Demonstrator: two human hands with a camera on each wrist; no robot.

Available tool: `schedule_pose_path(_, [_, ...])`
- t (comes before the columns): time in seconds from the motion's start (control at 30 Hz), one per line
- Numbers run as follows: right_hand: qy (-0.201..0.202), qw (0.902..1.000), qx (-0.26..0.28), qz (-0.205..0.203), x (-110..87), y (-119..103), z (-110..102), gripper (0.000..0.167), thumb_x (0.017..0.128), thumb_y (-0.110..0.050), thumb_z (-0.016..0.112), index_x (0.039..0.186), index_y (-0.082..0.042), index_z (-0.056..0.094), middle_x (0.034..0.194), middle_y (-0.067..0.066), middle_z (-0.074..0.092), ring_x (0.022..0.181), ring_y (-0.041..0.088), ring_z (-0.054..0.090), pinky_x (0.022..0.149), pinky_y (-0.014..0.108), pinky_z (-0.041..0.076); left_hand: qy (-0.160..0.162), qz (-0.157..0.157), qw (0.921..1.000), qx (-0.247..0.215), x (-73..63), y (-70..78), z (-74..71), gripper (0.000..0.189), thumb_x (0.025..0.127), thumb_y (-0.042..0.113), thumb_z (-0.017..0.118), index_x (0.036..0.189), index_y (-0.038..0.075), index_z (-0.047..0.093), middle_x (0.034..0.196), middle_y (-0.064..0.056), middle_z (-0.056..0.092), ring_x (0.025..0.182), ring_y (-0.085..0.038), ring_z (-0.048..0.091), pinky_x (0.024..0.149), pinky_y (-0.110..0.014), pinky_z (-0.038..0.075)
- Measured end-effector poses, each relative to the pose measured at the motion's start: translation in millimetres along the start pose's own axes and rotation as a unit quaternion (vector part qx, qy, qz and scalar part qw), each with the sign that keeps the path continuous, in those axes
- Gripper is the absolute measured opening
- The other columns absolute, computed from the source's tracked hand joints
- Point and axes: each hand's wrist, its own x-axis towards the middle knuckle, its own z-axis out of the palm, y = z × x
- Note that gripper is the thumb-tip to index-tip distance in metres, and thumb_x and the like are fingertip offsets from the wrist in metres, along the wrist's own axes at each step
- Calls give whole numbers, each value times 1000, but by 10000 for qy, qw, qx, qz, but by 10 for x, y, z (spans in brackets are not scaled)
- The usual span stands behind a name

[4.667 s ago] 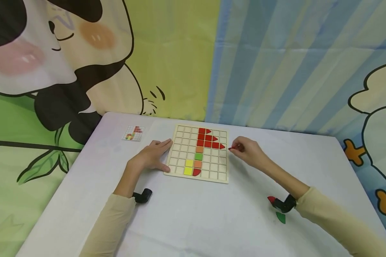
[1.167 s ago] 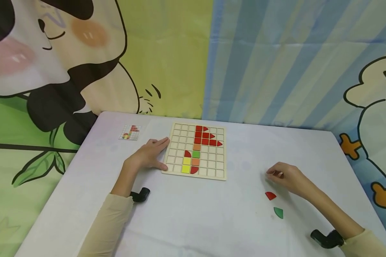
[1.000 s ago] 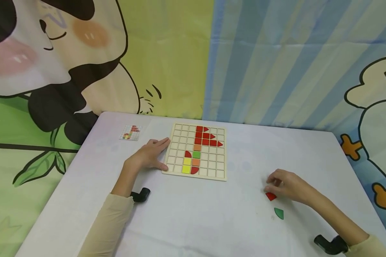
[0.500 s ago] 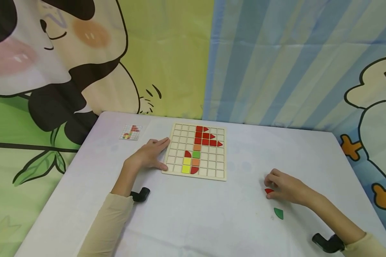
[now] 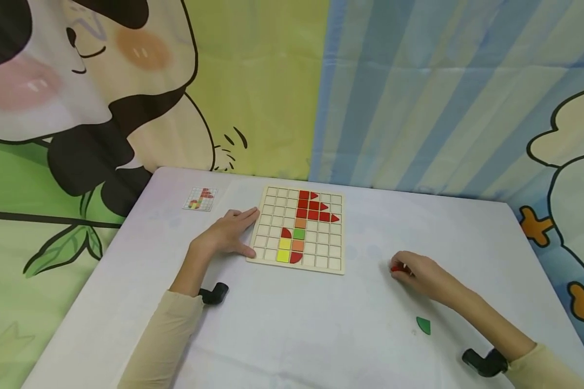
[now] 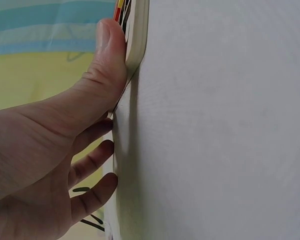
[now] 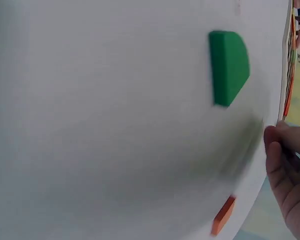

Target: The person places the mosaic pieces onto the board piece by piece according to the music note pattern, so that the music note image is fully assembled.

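Observation:
A wooden grid board [image 5: 323, 238] lies at the middle back of the table, with red, orange, green and yellow pieces in some of its squares. My left hand [image 5: 226, 235] rests along its left edge, fingers stretched and thumb at the near corner; the left wrist view shows the thumb [image 6: 110, 55] against the rim. To the right of the board, my right hand [image 5: 423, 274] pinches a red quarter-round piece [image 5: 396, 267], mostly hidden by the fingers. A green quarter-round piece [image 5: 424, 325] lies on the table nearer to me, beside the right forearm.
A small printed card [image 5: 201, 199] with a coloured grid pattern lies left of the board. In the right wrist view an orange-red piece [image 7: 223, 216] lies on the tabletop. Black wrist cameras [image 5: 216, 293] sit on both arms. A cartoon backdrop [image 5: 263, 92] stands behind the table.
My right hand set a red quarter-round piece above the yellow ones on the board, came back, and picked up another from the table. It has shifted slightly toward the board. The left hand stays put.

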Motion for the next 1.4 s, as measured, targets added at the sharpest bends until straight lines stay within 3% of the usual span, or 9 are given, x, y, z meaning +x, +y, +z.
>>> schedule_pose_path(0.17, [348, 9976, 543, -265, 402, -174, -1, 23, 83, 0, 72, 106, -6, 71, 93, -1, 67, 78, 3, 55, 67, 18, 52, -15, -57, 10000, 23, -21, 11, -11, 113, 69, 46, 82, 157, 20, 16, 165, 3, 14, 146, -30, 22, 111, -55, 35])
schedule_pose_path(0.4, [-283, 9868, 1423, -725, 1043, -567, 29, 28, 94, -5, 60, 120, 1, 65, 105, 8, 67, 87, 13, 59, 74, 22, 52, 11, -32, 10000, -33, -23, 10, -14, 113, 69, 47, 82, 157, 21, 16, 165, 4, 14, 146, -29, 22, 111, -54, 35])
schedule_pose_path(0.6, [-541, 9790, 1760, -880, 1555, -855, 196, 18, 93, -10, 63, 109, -2, 63, 102, 9, 71, 86, 18, 69, 77, 25, 56, -2, -102, 9999, -116, -20, 12, -7, 114, 67, 47, 83, 157, 22, 16, 165, 5, 14, 147, -30, 21, 111, -56, 33])
schedule_pose_path(0.93, [-1137, 9852, 989, -817, 2187, -1291, 471, 11, 93, -14, 64, 103, -9, 66, 97, 3, 71, 87, 13, 63, 80, 24, 53, 2, -112, 9999, -91, -3, 0, -9, 113, 68, 51, 81, 157, 25, 16, 164, 5, 16, 147, -29, 21, 111, -56, 34])
schedule_pose_path(1.13, [-1249, 9876, 551, -771, 2319, -1315, 601, 6, 93, -15, 65, 92, -9, 65, 87, 2, 69, 74, 11, 56, 69, 20, 47, -29, -36, 10000, -45, -1, 20, -10, 111, 70, 49, 80, 156, 22, 17, 164, 4, 16, 147, -29, 21, 111, -55, 34])
schedule_pose_path(1.4, [-1559, 9838, -249, -845, 2367, -1355, 577, 10, 93, -19, 65, 90, -10, 67, 89, 3, 64, 77, 14, 53, 70, 23, 46, -9, -85, 10000, -42, -15, 5, -16, 112, 69, 50, 81, 156, 23, 17, 164, 5, 16, 147, -29, 21, 112, -54, 34])
